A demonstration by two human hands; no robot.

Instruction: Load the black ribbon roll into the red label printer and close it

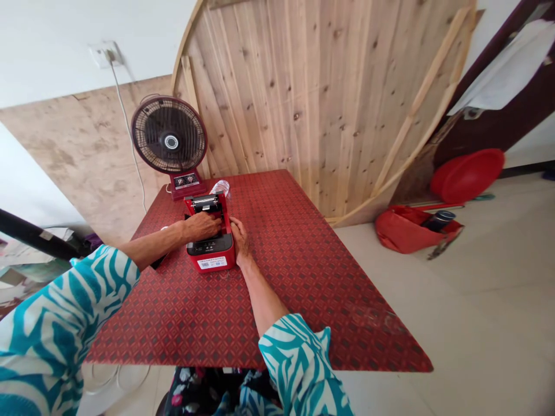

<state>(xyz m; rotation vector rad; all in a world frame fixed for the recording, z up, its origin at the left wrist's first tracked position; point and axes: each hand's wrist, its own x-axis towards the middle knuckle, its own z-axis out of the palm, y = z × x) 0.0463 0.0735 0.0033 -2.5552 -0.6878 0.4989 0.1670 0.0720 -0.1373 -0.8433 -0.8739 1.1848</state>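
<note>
A red and black thermal printer [211, 260] stands on the red patterned table [299, 277], its lid [207, 202] raised at the back. My left hand [202, 226] reaches over from the left into the open printer. Its fingers bend down inside the housing, and what they hold, if anything, is hidden. Against the printer's right side rests my right hand [241, 237], its fingers curled round the side wall. A white label with printed codes [212, 263] is stuck on the near face, below a black panel with small buttons.
Behind the printer stand a dark red fan [169, 138] and a clear plastic item [221, 188]. A large wooden panel [303, 104] leans on the wall. On the floor at right sit a red bag [396, 231] with a dark bottle [440, 219] and a red basin [470, 176].
</note>
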